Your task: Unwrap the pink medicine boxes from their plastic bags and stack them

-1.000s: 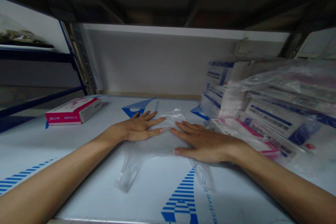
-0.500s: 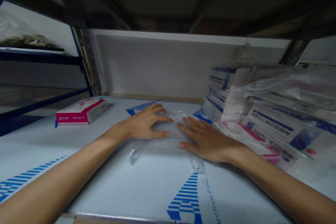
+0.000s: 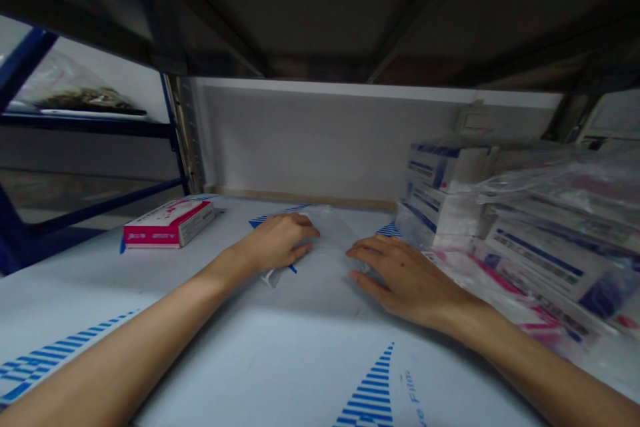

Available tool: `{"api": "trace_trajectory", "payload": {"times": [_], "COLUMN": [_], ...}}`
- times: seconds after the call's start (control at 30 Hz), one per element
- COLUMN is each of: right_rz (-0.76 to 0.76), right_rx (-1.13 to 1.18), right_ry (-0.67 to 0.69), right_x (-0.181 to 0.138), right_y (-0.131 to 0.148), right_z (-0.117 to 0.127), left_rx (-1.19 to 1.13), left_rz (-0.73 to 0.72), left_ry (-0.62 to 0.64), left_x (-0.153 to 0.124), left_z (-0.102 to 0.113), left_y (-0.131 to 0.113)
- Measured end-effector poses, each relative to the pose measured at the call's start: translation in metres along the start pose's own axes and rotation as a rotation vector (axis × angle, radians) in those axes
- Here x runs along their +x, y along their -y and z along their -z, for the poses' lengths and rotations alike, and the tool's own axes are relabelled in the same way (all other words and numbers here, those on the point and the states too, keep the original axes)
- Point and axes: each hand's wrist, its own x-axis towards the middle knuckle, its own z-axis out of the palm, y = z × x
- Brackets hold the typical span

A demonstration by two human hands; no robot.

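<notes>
A clear plastic bag (image 3: 327, 238) lies on the film-covered shelf between my two hands, its outline hard to see. My left hand (image 3: 284, 239) is on the bag's left side, fingers curled in toward the thumb with the plastic at them. A crumpled corner of the bag pokes out below that hand. On the right side my right hand (image 3: 397, 270) is at the bag's edge, its thumb and fingers bent but apart. Some crinkled plastic shows in the gap between them.
A pink and white box (image 3: 169, 223) sits at the left. Plastic-wrapped white and blue boxes (image 3: 535, 257) are stacked at the right, with a flat pink-edged pack (image 3: 493, 287) in front. A dark shelf (image 3: 320, 13) hangs low overhead; a wall (image 3: 300, 140) closes the back.
My left hand's spread fingers have curled in. My right hand has moved slightly right, its fingers bending, and the gap between the hands has widened. The view has tilted up slightly.
</notes>
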Motion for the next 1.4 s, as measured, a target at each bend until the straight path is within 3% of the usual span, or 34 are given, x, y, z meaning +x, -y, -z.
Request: {"api": "trace_trajectory", "payload": {"times": [0.1, 0.2, 0.3, 0.43, 0.53, 0.73, 0.97, 1.13, 1.27, 1.4], "right_rz": [0.001, -0.025, -0.05, -0.073, -0.071, -0.015, -0.016, -0.021, -0.03, -0.098], "right_rx": [0.045, 0.103, 0.201, 0.258, 0.258, 0.281, 0.251, 0.182, 0.157, 0.135], "right_ry": [0.028, 0.093, 0.172, 0.245, 0.243, 0.237, 0.272, 0.2, 0.104, 0.01], "right_x": [-0.001, -0.003, -0.005, -0.006, -0.006, -0.008, -0.009, -0.008, -0.006, -0.001], "right_y": [-0.002, -0.002, 0.001, 0.005, 0.004, 0.002, 0.008, 0.006, 0.007, 0.008], "right_z": [-0.005, -0.009, -0.009, -0.006, -0.008, -0.016, -0.009, -0.011, -0.011, 0.006], "left_rx": [0.013, 0.064, 0.029, 0.154, 0.232, 0.134, 0.081, 0.074, 0.102, 0.119], "left_rz": [-0.02, 0.087, 0.207, 0.344, 0.349, 0.394, 0.397, 0.38, 0.413, 0.362], "left_ry": [0.026, 0.094, 0.168, 0.076, -0.02, 0.079, 0.064, 0.029, -0.035, -0.094], "left_x": [-0.001, -0.003, -0.006, -0.005, -0.001, 0.003, 0.002, 0.002, 0.005, 0.007], "left_z": [0.002, -0.002, -0.011, -0.016, -0.011, -0.017, -0.034, -0.039, -0.038, -0.032], "left_y": [-0.015, -0.023, -0.015, -0.001, -0.008, -0.035, 0.003, 0.017, 0.01, -0.004]}}
